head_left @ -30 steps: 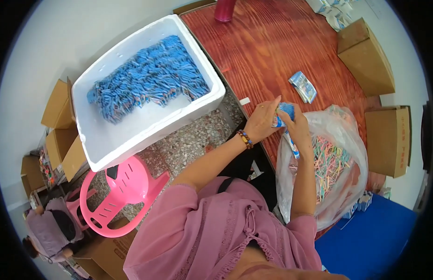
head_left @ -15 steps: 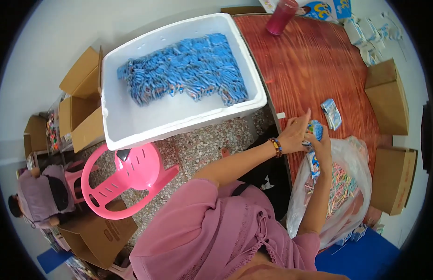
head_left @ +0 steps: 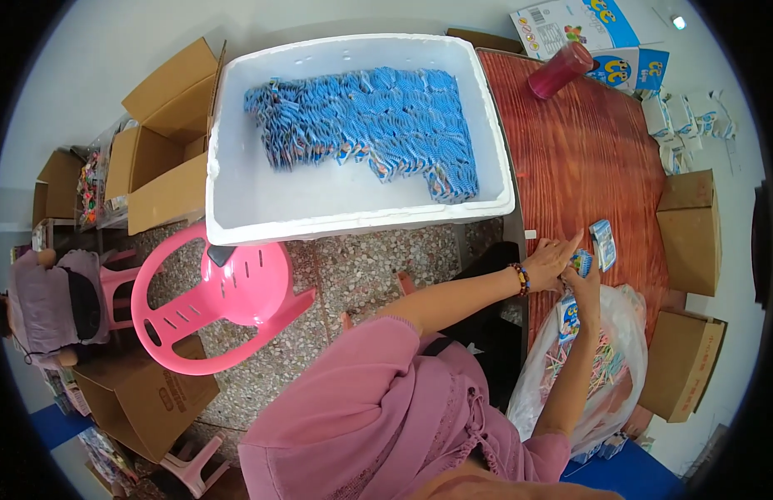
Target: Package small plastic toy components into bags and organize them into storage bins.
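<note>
Over the near edge of the red wood-grain table (head_left: 582,167), my left hand (head_left: 546,265) and my right hand (head_left: 585,290) meet around a small blue printed packet (head_left: 580,262). My right fingers are closed on it; my left fingers pinch its near side, one finger stretched out. Another blue-and-white packet (head_left: 568,320) shows just below, beside my right wrist; whether I hold it, I cannot tell. Beyond my hands, a small stack of packets (head_left: 603,244) lies on the table. Under my right forearm sits a clear plastic bag (head_left: 628,333) filled with thin pastel-coloured sticks (head_left: 603,367).
A white foam box (head_left: 361,215) at far left holds rows of blue packets (head_left: 378,117). Nearby are a pink plastic chair (head_left: 245,292), open cardboard boxes (head_left: 165,158), a red cup (head_left: 561,71) and cartons (head_left: 686,229) at right. Another person (head_left: 57,304) sits at left.
The view has shifted, so the foam box and table sit farther right in the picture. My hands stay together around the small packet, with only slight finger movement.
</note>
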The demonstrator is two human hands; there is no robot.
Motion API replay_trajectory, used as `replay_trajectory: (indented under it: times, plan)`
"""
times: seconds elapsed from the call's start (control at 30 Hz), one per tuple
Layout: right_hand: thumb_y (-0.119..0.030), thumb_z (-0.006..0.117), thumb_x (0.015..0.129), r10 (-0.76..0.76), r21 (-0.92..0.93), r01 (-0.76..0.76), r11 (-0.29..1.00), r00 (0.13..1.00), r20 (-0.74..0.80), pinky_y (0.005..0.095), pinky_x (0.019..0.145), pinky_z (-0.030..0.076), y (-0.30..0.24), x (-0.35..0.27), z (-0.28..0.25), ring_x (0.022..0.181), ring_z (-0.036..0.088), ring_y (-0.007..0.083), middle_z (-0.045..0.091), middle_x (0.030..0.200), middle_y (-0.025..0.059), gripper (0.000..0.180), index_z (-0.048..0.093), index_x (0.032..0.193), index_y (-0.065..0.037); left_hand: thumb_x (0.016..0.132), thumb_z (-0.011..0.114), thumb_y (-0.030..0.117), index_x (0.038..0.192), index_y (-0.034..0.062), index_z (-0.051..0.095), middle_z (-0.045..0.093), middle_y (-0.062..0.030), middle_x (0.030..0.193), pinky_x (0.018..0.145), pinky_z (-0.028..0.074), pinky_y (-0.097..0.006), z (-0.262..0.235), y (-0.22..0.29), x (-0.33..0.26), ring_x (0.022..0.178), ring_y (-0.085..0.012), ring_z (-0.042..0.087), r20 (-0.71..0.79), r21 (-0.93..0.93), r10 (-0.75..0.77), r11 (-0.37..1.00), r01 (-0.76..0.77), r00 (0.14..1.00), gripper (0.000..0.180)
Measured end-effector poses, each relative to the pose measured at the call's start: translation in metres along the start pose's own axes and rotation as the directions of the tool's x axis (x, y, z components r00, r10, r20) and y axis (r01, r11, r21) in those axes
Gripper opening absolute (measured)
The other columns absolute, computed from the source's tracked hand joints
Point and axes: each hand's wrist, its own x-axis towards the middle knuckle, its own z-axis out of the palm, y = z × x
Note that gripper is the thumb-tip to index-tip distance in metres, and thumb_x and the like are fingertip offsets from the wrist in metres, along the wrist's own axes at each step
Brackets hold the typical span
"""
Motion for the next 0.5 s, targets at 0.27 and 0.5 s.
replay_trajectory:
  times: [0.27, 0.5]
  plan:
    - [-0.014, 0.069, 0.077, -0.155, -0.196, 0.116, 0.974, 0.968, -0.197, 0.0327, 0.07, 0.049, 0.019, 0.002, 0.013, 0.076, 0.059, 0.0178, 0.063, 0.087, 0.0119, 0.035, 0.054, 0.102, 0.003, 0.052, 0.091, 0.026, 0.149, -0.0017, 0.002, 0.049, -0.0208, 0.126, 0.099, 0.033, -0.046, 0.001, 0.0, -0.008, 0.117, -0.0338, 0.049, 0.024, 0.037, -0.007, 0.999, 0.006, 1.0, 0.135]
    - [-0.026, 0.072, 0.075, -0.241, -0.196, 0.2, 0.96, 0.946, -0.216, 0.0373, 0.073, 0.05, 0.045, 0.013, 0.002, 0.081, 0.063, 0.0261, 0.065, 0.087, 0.0161, 0.044, 0.057, 0.106, 0.0, 0.067, 0.08, 0.027, 0.14, -0.0095, 0.026, 0.039, -0.0268, 0.138, 0.111, 0.025, -0.049, 0.005, 0.021, -0.024, 0.132, -0.0402, 0.034, -0.177, 0.153, 0.035, 0.988, -0.008, 0.984, 0.098]
